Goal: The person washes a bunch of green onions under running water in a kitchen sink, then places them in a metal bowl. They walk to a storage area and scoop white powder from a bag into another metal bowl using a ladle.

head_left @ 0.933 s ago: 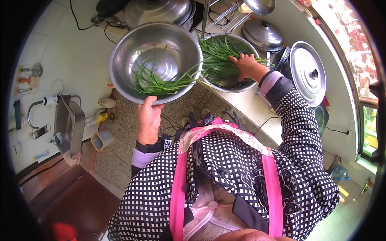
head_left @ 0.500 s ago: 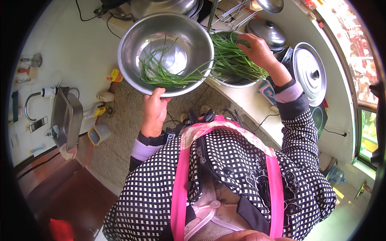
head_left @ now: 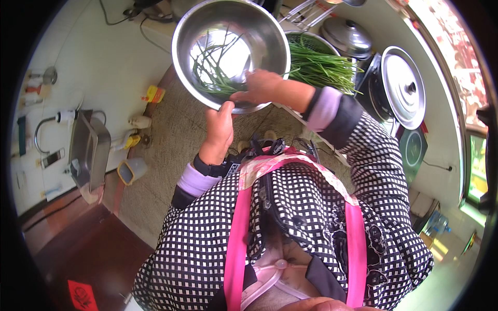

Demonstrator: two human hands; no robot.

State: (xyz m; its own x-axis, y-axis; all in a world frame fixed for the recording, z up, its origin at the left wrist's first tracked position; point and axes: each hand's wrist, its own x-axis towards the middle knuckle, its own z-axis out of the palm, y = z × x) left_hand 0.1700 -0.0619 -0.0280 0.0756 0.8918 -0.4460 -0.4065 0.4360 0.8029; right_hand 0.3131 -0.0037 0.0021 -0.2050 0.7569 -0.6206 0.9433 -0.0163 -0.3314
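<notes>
Tilted toward me, a wide steel bowl [head_left: 179, 46] is held up by my left hand [head_left: 219, 129], its thumb over the near rim and its other fingers hidden beneath. A small bunch of long green chives [head_left: 211, 67] lies inside the bowl. My right hand [head_left: 263, 87] reaches over the rim, its fingers closed on the lower ends of those chives; motion blurs it slightly. Just right of the bowl, a metal colander [head_left: 314, 39] on the counter carries a much bigger heap of chives [head_left: 327, 68], which neither hand touches.
Behind the colander sits a lidded steel pot [head_left: 345, 39], with a large pan lid [head_left: 402, 85] at its right. A wire rack [head_left: 306, 13] stands at the back. Across the floor to the left are a sink [head_left: 91, 150] and a small plastic bin [head_left: 130, 171].
My right hand has moved left from the colander's chives into the bowl, closing on the chives there. My left hand and the bowl have shifted slightly right and away from me.
</notes>
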